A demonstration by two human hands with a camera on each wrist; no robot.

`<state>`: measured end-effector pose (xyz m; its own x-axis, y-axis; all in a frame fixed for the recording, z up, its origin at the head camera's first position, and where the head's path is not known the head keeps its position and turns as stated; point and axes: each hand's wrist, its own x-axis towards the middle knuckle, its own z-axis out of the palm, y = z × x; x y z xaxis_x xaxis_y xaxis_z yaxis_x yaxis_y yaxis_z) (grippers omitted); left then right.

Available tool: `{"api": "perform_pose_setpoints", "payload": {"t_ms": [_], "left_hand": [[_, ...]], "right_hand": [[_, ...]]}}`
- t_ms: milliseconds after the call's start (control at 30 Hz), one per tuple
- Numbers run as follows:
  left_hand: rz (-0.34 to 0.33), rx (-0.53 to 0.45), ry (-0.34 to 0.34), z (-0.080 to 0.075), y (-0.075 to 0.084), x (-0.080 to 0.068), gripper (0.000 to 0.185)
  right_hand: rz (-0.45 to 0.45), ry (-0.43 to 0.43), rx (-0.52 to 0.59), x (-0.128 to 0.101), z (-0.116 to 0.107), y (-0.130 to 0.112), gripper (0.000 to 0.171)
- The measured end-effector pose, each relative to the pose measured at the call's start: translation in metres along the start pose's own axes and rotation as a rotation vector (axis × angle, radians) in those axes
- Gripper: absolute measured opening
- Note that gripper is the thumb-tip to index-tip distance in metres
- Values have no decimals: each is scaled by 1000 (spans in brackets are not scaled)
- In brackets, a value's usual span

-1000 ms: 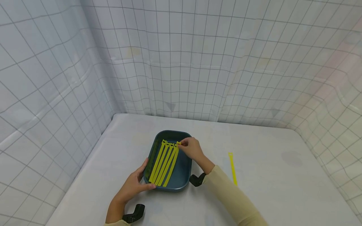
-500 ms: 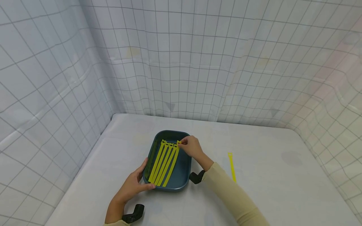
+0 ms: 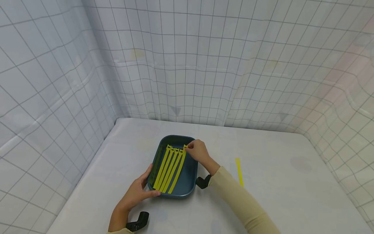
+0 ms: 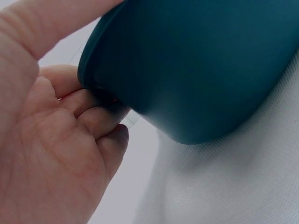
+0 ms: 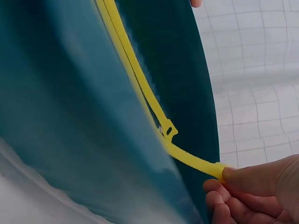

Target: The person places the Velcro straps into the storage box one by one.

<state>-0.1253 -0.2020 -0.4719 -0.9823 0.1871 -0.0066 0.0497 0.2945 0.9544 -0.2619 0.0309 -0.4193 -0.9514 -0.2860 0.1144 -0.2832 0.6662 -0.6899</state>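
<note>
**Strap pinched at tray's far end**

Right hand [image 3: 198, 152] pinches the head of the rightmost yellow strap [image 3: 177, 172] inside the blue tray [image 3: 190, 182]. Left hand [image 3: 137, 191] grips tray's near-left corner. Spare strap [image 3: 239, 172] lies on table [image 3: 277, 195], right of tray.

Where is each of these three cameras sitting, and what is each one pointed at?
Head: worn on the person's head, looking forward and down at the table; both hands and forearms show, left hand, right hand.
Left wrist: close beside the teal tray; the palm and fingers grip its rim.
Right wrist: looks along the tray's inside; the fingertips pinch a yellow strap.
All three views share the tray; head and right wrist share the strap.
</note>
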Motion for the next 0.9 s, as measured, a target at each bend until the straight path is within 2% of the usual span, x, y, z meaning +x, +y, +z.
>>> {"api": "perform_pose_setpoints", "payload": {"t_ms": [300, 700, 900], "left_hand": [[-9, 2, -1, 0, -1, 0, 103], [-5, -3, -3, 0, -1, 1, 103], [-8, 2, -1, 0, 0, 1, 103]], "right_hand": [[25, -7, 11, 1, -1, -2, 13], [-4, 12, 7, 0, -2, 1, 12], [-20, -22, 38, -1, -5, 2, 13]]}}
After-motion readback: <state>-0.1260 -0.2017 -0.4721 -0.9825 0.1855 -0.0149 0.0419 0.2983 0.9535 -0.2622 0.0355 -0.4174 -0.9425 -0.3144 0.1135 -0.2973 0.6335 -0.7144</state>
